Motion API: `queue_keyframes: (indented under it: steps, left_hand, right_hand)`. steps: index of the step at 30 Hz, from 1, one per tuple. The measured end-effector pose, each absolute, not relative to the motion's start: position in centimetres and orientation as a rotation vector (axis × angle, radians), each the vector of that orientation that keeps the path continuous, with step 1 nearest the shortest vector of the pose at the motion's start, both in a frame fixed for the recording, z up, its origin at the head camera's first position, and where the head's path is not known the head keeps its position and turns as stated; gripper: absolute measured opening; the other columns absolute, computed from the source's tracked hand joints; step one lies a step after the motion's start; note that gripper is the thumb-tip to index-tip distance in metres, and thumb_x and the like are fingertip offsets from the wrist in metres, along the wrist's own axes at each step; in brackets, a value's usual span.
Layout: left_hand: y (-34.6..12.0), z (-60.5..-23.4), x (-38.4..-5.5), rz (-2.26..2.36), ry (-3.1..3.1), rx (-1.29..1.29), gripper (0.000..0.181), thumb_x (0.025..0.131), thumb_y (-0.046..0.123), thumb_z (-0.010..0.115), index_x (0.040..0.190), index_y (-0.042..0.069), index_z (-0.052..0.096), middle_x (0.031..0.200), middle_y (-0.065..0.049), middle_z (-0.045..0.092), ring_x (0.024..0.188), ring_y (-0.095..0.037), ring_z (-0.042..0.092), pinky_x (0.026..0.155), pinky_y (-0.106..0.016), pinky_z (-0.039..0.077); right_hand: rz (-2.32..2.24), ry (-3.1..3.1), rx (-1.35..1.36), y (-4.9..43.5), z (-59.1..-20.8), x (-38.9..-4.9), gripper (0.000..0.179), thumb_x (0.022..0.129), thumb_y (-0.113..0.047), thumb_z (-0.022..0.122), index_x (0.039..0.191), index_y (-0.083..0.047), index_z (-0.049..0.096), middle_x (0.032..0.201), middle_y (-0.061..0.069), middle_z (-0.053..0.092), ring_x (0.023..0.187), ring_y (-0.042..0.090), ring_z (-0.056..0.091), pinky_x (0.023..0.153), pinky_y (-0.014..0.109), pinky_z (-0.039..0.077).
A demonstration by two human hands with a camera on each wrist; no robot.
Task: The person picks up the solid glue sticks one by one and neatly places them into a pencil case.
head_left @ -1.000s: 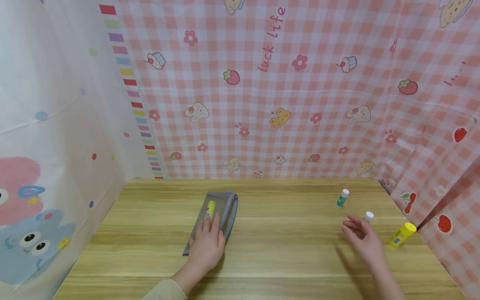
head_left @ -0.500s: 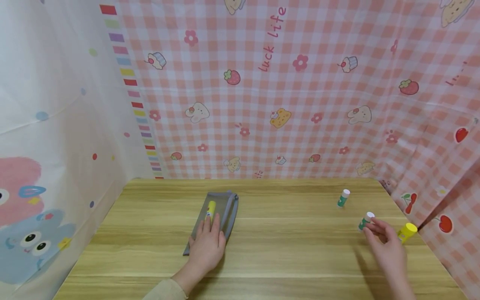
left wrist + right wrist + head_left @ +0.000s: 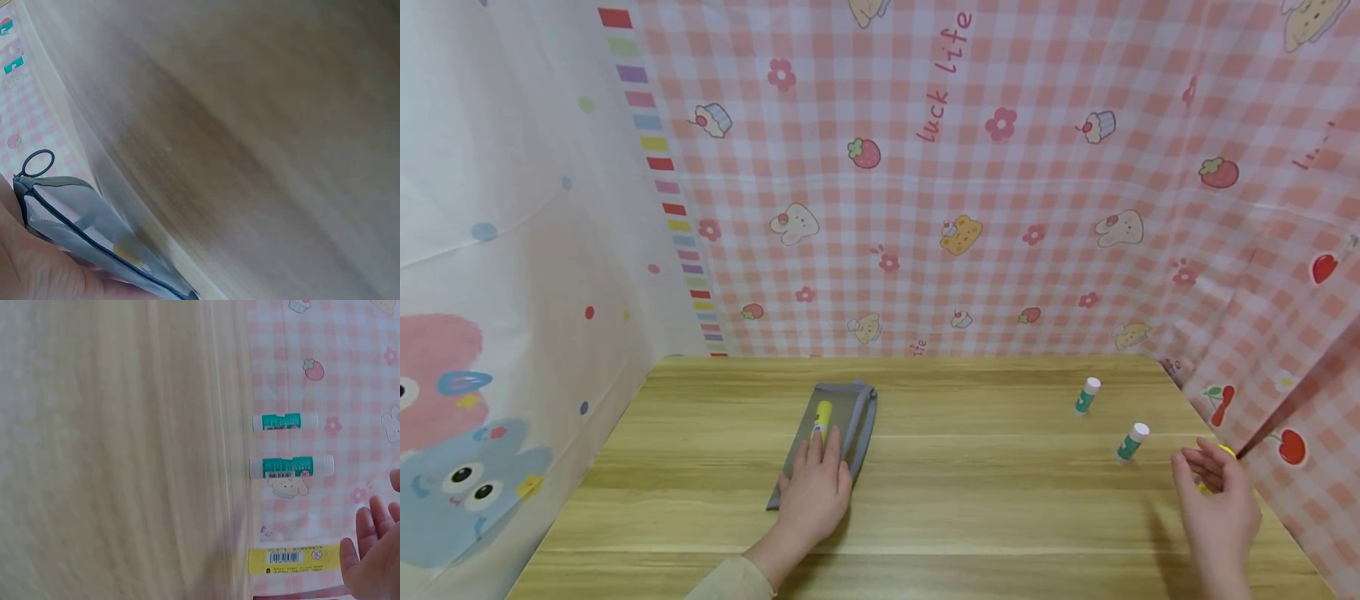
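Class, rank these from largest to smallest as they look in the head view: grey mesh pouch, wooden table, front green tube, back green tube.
1. Wooden table
2. Grey mesh pouch
3. Front green tube and back green tube, unranked: the front one looks slightly larger, but nearness makes that unsure.

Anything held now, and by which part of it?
No grip visible: left hand rests on the mesh pouch; right hand is beside the yellow stick, contact unclear.
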State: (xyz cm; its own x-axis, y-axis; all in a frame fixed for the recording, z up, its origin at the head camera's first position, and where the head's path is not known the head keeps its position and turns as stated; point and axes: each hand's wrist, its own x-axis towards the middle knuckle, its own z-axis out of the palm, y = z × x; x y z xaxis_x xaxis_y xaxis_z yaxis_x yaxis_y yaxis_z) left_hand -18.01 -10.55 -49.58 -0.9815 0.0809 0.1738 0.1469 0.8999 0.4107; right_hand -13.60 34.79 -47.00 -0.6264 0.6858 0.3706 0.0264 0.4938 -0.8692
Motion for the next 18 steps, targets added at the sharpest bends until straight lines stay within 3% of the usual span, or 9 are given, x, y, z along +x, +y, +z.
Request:
queue_keyframes:
  steps: [8, 18]
  left_hand:
    - [-10.5, -49.4, -18.0, -0.643, -2.914, -0.183, 0.053, 0.103, 0.026, 0.041, 0.15, 0.003, 0.04, 0.149, -0.03, 0.038, 0.135, -0.052, 0.035, 0.089, -0.083, 0.028]
    - [-10.5, -49.5, -18.0, -0.645, -2.924, -0.179, 0.053, 0.103, 0.027, 0.04, 0.151, 0.004, 0.039, 0.15, -0.029, 0.037, 0.136, -0.052, 0.034, 0.089, -0.083, 0.028]
  right_hand:
    - [1.163, -1.808, -0.66, 35.9, -46.6, -13.5, 0.038, 0.09, -0.011, 0.069, 0.128, -0.011, 0.064, 0.089, -0.035, 0.053, 0.084, -0.015, 0.049, 0.082, 0.014, 0.032]
    - [1.308, -1.708, -0.705, 38.0, -47.4, -13.4, 0.041, 0.088, -0.011, 0.07, 0.126, -0.025, 0.06, 0.096, -0.027, 0.055, 0.088, -0.011, 0.051, 0.082, 0.013, 0.033]
